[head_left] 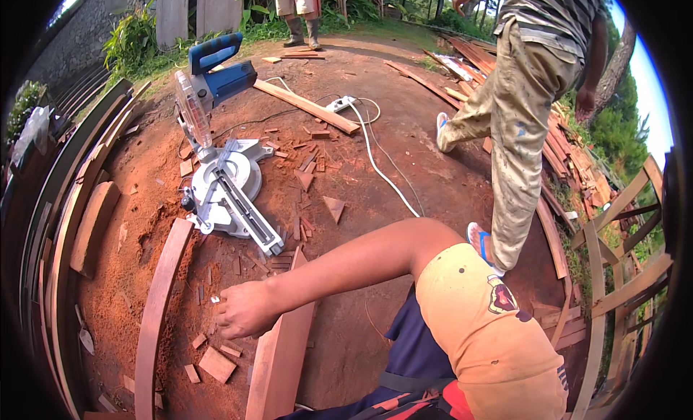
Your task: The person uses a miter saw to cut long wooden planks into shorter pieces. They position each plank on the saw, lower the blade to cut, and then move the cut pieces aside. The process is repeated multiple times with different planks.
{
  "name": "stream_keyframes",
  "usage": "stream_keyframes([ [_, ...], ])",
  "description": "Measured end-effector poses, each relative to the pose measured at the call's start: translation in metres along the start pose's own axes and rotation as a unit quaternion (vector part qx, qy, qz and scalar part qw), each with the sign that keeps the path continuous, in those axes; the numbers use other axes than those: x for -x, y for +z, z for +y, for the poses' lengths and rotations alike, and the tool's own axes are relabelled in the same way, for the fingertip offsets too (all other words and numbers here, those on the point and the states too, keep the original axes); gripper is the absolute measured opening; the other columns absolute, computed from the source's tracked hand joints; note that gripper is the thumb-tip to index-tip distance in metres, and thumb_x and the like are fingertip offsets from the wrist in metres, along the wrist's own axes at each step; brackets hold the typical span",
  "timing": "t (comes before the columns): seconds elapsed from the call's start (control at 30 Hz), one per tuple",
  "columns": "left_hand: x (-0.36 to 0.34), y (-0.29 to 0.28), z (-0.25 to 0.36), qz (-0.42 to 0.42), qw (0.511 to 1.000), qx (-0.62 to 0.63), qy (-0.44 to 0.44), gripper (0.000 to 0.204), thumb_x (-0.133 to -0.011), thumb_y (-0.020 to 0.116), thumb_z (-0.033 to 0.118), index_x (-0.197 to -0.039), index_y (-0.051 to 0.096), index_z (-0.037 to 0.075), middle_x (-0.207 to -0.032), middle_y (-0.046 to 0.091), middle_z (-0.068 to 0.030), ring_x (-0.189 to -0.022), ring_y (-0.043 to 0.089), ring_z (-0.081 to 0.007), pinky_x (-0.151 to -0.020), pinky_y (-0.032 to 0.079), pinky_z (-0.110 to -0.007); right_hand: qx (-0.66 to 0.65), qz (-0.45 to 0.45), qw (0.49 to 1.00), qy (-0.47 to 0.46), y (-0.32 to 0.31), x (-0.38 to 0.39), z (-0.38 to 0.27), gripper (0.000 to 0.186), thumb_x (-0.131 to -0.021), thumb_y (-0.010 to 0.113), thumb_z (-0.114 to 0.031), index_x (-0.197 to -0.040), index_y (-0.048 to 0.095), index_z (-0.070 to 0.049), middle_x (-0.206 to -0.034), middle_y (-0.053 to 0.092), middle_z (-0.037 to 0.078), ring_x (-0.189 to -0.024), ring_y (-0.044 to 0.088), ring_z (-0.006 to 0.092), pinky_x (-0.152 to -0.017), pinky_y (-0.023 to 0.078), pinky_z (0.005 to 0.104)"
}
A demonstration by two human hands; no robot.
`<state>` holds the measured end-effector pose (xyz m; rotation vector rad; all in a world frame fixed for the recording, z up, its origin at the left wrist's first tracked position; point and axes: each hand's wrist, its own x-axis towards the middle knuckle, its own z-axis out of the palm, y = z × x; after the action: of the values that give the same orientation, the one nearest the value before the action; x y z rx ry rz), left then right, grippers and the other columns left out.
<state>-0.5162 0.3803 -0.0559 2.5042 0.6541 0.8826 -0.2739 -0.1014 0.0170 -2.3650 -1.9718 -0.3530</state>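
Note:
My right hand (244, 310) reaches across from the lower right, over the wood scraps and sawdust on the ground, its fingers curled. A tiny white item (215, 299) shows at its fingertips, too small to make out. Beside it lie a long reddish board (160, 312) on the left and a wide plank (292, 348) partly under my forearm. Small offcuts (216, 364) lie below the hand. A white and blue miter saw (224, 182) stands just beyond. My left hand is not in view.
A co-worker's legs (520, 153) stand at right; another person (296, 16) stands behind. A power strip (339, 104) trails cords across the dirt. Stacked boards (94, 175) line the left. Timber piles (556, 146) and a wooden frame (613, 239) are at right, a stone wall (94, 37) at back left.

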Motion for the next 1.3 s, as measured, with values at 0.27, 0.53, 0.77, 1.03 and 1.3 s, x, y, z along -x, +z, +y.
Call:
stream_keyframes([
  [0.27, -0.067, 0.007, 0.230, -0.044, 0.938, 0.275, 0.206, 0.023, -0.094, 0.071, 0.027, -0.091, 0.073, 0.005, -0.092, 0.075, -0.0235, -0.094, 0.074, -0.0391, -0.077, 0.053, -0.050, -0.055, -0.065, 0.943, 0.322, -0.075, 0.294, -0.051, 0.042, -0.083, 0.078, -0.035, -0.115, 0.066, -0.011, -0.108, 0.068, 0.012, -0.106, 0.068, 0.0342, -0.086, 0.054, 0.0508],
  [0.53, -0.014, 0.126, 0.695, -0.301, 0.600, 0.557, 0.490, 0.024, -0.106, 0.047, 0.013, -0.086, 0.054, 0.002, -0.094, 0.054, -0.0071, -0.091, 0.053, -0.0156, -0.083, 0.043, -0.028, -0.049, 0.081, 0.539, 0.837, -0.074, 0.644, -0.229, 0.057, -0.090, 0.075, -0.038, -0.135, 0.062, -0.004, -0.128, 0.065, 0.019, -0.124, 0.061, 0.0383, -0.102, 0.050, 0.0499],
  [0.77, 0.299, 0.199, 0.872, -0.559, 0.469, 0.358, 0.582, 0.036, -0.096, 0.070, 0.030, -0.114, 0.066, -0.001, -0.112, 0.069, -0.0153, -0.106, 0.064, -0.0227, -0.092, 0.053, -0.039, -0.061, 0.120, 0.261, 0.956, -0.002, 0.777, -0.329, 0.085, -0.091, 0.070, -0.056, -0.152, 0.044, -0.002, -0.158, 0.041, 0.026, -0.147, 0.039, 0.0404, -0.121, 0.034, 0.0499],
  [1.03, 0.640, 0.375, 0.915, -0.667, 0.464, -0.102, 0.574, 0.151, -0.064, 0.082, 0.080, -0.167, -0.009, 0.018, -0.173, -0.002, -0.0214, -0.161, -0.006, -0.0365, -0.125, 0.003, -0.065, -0.026, 0.079, 0.224, 0.971, 0.082, 0.762, -0.381, 0.115, -0.090, 0.053, -0.077, -0.164, 0.012, 0.001, -0.171, 0.002, 0.029, -0.159, 0.004, 0.0428, -0.129, 0.005, 0.0571],
  [1.3, 0.701, 0.380, 0.887, -0.649, 0.414, -0.215, 0.601, 0.155, -0.065, 0.095, 0.052, -0.164, -0.019, 0.018, -0.165, -0.025, -0.0331, -0.154, -0.021, -0.0522, -0.114, 0.000, -0.081, 0.072, 0.157, 0.265, 0.949, 0.095, 0.763, -0.393, 0.113, -0.091, 0.040, -0.083, -0.159, 0.025, 0.006, -0.166, 0.024, 0.030, -0.154, 0.025, 0.0468, -0.125, 0.018, 0.0611],
])
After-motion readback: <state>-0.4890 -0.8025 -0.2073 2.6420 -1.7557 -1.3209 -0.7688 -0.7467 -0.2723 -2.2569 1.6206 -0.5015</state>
